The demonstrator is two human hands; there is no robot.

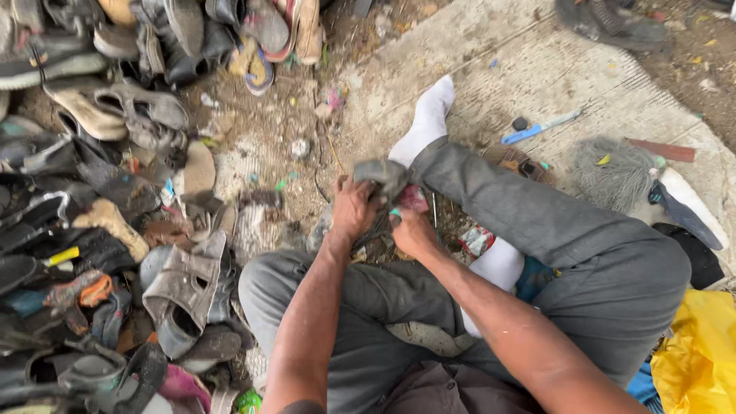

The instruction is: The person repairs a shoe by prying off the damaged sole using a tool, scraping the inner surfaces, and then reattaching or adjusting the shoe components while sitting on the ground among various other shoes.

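I sit cross-legged on the ground in grey trousers [552, 230] and white socks [425, 123]. My left hand [353, 208] grips a worn dark grey shoe [383, 178] held above my legs. My right hand [412, 231] is closed beside it, pressed against the underside of the shoe near a pinkish-red part [414, 198]. Whether the right hand holds a small tool is hidden by the fingers.
A big heap of old shoes and sandals [115, 192] fills the left side. A grey sandal [184, 295] lies by my left knee. On the concrete slab at right are a blue pen-like tool [540, 127], a grey brush [613, 170] and a yellow bag [698, 353].
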